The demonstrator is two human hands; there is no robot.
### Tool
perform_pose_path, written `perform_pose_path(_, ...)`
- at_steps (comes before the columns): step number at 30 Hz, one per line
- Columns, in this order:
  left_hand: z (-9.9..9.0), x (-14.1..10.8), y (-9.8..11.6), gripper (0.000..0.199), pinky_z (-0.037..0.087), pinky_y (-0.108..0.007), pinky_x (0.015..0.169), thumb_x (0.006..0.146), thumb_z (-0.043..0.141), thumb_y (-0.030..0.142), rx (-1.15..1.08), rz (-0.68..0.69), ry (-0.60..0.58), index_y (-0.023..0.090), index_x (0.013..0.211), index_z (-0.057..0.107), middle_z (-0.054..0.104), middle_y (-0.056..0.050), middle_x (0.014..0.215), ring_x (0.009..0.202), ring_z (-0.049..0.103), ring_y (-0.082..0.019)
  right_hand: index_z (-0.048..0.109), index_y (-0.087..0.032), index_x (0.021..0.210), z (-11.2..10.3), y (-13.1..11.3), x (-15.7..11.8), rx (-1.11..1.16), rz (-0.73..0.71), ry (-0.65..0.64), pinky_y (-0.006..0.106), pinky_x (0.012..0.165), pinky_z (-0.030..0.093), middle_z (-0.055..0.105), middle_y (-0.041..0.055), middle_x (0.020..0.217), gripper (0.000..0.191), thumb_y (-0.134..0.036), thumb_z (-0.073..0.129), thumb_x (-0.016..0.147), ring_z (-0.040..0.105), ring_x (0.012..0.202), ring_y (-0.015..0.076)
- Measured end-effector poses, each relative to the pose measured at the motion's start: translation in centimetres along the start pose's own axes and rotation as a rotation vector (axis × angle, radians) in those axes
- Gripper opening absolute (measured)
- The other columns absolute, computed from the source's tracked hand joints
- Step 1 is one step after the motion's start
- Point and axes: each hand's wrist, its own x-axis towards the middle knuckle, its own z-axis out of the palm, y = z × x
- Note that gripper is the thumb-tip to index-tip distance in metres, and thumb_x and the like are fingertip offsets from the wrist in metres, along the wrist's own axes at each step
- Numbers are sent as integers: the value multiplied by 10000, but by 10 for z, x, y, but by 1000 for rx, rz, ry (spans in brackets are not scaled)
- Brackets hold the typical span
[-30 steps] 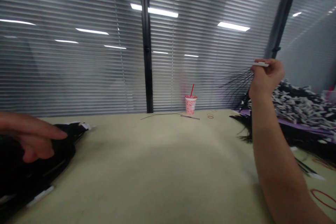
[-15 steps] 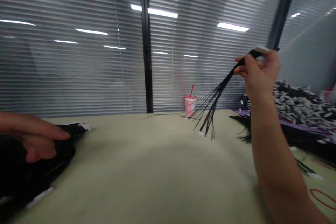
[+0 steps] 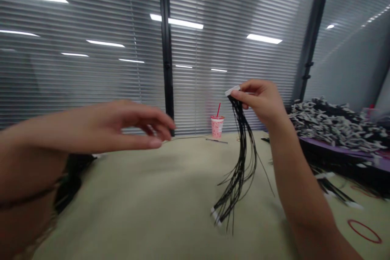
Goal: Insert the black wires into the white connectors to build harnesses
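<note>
Your right grip [image 3: 263, 99] is pinching wires [image 3: 242, 146] by one end — likely letting them dangle freely; your left grip [image 3: 112, 126] is hovering, spread.

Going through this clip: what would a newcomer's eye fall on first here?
Probably the bundle of black wires, dangling right of centre from a white end piece pinched in the right hand. Next, the left hand, reaching in from the left, holding nothing visible. Behind, a pink cup stands mid-background, and a black-and-white heap fills the far right.
</note>
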Motion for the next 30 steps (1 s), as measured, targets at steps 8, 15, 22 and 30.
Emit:
perform_pose_path(8,79,96,26,156,468,-242,609,664,609,276,-49,261,-64,164,772,620,646,-32,733,698,598,-145,630,-135,733,8,-2,-1,121,50,-171,223,498,435,563,-5,546,217,-347,609,690,515,509,83)
perform_pose_path(15,101,103,-9,175,463,-234,628,719,563,311,-254,294,151,141,745,591,593,-8,680,642,560,-99,586,-144,745,22,16,4,134,76,-191,235,529,456,580,3,629,170,-282,633,657,549,558,99)
perform_pose_path(22,98,105,-12,141,433,-188,551,711,571,285,-328,197,211,155,698,518,514,36,610,559,498,-64,486,-182,765,45,23,3,-40,40,-177,218,465,407,527,-15,671,92,-265,521,743,516,507,83)
perform_pose_path(30,100,106,-14,107,377,-169,417,744,540,279,-302,188,123,190,771,488,488,47,535,447,465,-62,492,-170,697,35,27,11,37,34,-248,214,496,424,522,-10,693,71,-214,545,714,508,549,82)
